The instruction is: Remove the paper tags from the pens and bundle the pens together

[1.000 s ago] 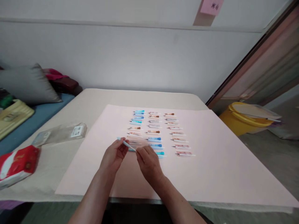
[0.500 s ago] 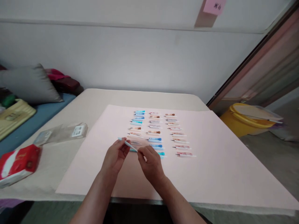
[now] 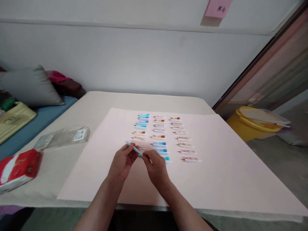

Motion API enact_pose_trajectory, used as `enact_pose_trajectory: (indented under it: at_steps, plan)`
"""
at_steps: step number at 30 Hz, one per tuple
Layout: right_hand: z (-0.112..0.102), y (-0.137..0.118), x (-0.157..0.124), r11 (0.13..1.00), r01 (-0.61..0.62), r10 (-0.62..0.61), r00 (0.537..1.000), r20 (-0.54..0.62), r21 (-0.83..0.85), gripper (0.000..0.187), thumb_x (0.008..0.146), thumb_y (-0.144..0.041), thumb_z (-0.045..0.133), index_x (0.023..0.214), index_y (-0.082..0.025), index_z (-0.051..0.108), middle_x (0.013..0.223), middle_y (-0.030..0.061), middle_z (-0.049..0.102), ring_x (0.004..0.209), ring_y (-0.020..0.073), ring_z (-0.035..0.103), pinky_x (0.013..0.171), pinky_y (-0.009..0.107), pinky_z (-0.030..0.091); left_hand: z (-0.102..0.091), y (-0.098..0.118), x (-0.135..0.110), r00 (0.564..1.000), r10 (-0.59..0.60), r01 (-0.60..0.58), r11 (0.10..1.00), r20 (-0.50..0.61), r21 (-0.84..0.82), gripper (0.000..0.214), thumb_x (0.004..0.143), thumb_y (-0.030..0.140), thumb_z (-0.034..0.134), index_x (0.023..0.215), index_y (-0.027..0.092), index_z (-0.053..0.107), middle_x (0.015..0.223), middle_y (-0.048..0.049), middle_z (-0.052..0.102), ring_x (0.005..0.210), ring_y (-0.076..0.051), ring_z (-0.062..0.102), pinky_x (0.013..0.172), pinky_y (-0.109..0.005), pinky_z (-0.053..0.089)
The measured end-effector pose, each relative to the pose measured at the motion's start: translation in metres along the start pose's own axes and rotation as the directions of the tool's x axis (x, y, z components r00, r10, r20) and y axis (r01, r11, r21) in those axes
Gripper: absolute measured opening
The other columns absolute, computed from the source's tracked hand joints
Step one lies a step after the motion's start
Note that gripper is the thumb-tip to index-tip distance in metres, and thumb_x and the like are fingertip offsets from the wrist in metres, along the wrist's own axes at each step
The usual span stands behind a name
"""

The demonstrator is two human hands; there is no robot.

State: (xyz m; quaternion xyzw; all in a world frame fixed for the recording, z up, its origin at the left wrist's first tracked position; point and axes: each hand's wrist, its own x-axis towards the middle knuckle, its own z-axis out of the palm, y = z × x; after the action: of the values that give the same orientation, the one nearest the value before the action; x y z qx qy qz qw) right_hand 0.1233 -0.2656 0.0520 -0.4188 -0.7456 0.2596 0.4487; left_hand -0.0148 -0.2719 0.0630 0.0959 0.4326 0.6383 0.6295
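Observation:
My left hand [image 3: 124, 160] is closed, holding a pale blue pen [image 3: 132, 146] between thumb and fingers, tilted with its thicker end up and to the left. My right hand [image 3: 155, 165] pinches the thin whitish lower end of that pen; its fingertips hide what that end is like. Just beyond my hands, several pens lie in three columns, including a blue-capped pen [image 3: 160, 150] and a pink patterned pen [image 3: 190, 159]. A turquoise-capped pen [image 3: 166, 158] is partly covered by my right hand.
A pale pink sheet [image 3: 211, 179] covers much of the table [image 3: 101, 102]. Clear plastic packaging [image 3: 64, 138] and a red tissue pack [image 3: 20, 168] lie at left. A grey cushion [image 3: 31, 86] is farther back; a yellow bucket [image 3: 255, 125] stands beyond the right edge.
My left hand has shifted slightly right with the pen, closer to my right hand. Less of the thin white part shows between them. The laid-out pens have not moved.

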Motion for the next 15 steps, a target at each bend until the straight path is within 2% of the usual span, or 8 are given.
enact_pose_trajectory:
  at_steps: [11,15]
  plan:
    - [-0.004,-0.001,0.001,0.998,-0.055,0.054,0.998,0.025,0.035,0.014,0.084,-0.015,0.049,0.075,-0.019,0.059,0.072,0.0012,0.060,0.070,0.0135,0.054,0.065,0.024,0.041,-0.006,0.010,0.005,0.998,0.047,-0.045,0.998,-0.045,0.032,0.008,0.077,0.013,0.061,0.082,0.010,0.066,0.082,-0.0103,0.067,0.072,-0.013,0.063,0.061,-0.020,0.053]
    - [-0.001,-0.001,0.002,0.996,-0.067,0.066,0.998,0.024,0.059,0.014,0.083,-0.016,0.050,0.074,-0.019,0.059,0.071,0.0006,0.060,0.069,0.0128,0.054,0.064,0.023,0.040,-0.004,0.003,0.004,1.000,0.013,-0.014,0.999,0.003,0.040,0.009,0.075,0.015,0.064,0.082,0.010,0.065,0.083,-0.0097,0.066,0.075,-0.014,0.063,0.065,-0.022,0.053]
